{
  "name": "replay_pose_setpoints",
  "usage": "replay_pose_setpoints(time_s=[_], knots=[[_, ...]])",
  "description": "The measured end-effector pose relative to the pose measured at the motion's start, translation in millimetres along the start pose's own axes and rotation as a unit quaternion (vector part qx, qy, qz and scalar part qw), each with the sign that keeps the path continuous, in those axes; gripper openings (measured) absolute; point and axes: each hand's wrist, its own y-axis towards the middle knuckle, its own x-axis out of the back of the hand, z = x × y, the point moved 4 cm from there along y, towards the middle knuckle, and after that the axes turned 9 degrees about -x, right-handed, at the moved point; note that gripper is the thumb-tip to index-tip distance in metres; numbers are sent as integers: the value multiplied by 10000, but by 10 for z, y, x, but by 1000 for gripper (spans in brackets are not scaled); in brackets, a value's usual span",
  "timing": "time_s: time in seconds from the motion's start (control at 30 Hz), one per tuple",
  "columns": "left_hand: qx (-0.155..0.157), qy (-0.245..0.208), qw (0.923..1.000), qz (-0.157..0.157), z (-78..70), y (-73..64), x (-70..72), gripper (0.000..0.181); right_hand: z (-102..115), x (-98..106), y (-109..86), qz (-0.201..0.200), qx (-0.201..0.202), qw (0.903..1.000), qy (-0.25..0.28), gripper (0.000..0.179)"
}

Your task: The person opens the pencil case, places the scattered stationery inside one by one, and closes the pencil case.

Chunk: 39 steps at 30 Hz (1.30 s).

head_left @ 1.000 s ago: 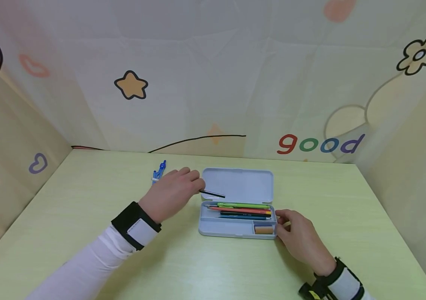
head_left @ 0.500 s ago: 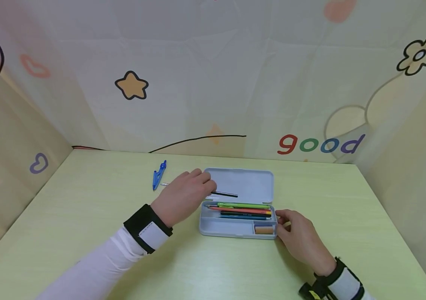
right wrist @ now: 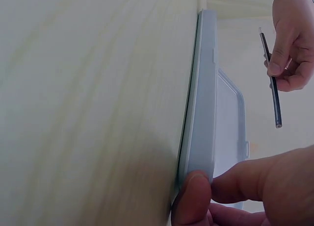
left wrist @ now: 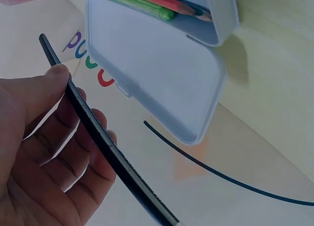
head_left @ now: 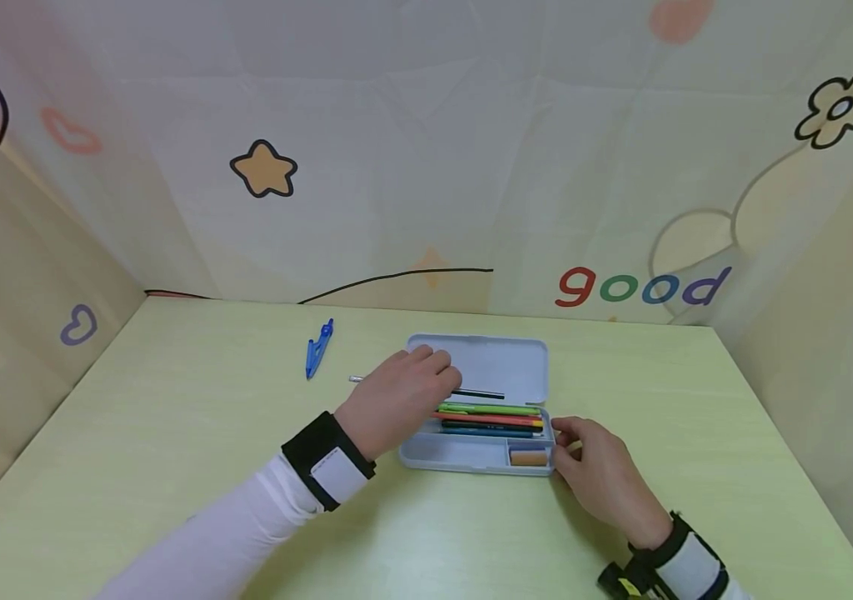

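Observation:
My left hand [head_left: 400,398] pinches a slim black pencil [head_left: 482,394] with a pale end, above the hinge side of a light blue pencil case [head_left: 452,454]. In the left wrist view the pencil [left wrist: 105,142] runs slantwise between thumb and fingers. The case lies open, its lid [head_left: 505,362] folded back. Inside are a green pen [head_left: 494,409], an orange-red pencil [head_left: 501,418], dark pencils [head_left: 494,432] and a tan eraser-like block [head_left: 528,458] in a small compartment. My right hand [head_left: 602,475] holds the case's right end, thumb and fingers at its edge [right wrist: 201,157].
A blue drawing compass [head_left: 317,350] lies on the light wooden table [head_left: 172,467], back left of the case. Behind the table hangs a printed curtain [head_left: 396,167], with more cloth at both sides.
My left hand has moved right with the pencil, from left of the case to over its left part. The compass shows fully now. My right hand stays at the case's end.

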Motion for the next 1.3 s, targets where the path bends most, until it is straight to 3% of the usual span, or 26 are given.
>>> replay_pose_setpoints(time_s=[1.0, 1.3], knots=[[86, -111, 9997, 223, -270, 350, -276, 14, 0, 8, -14, -40, 100, 9999, -11, 42], [135, -94, 9990, 415, -334, 441, -334, 17, -6, 8, -7, -8, 86, 10000, 22, 41]])
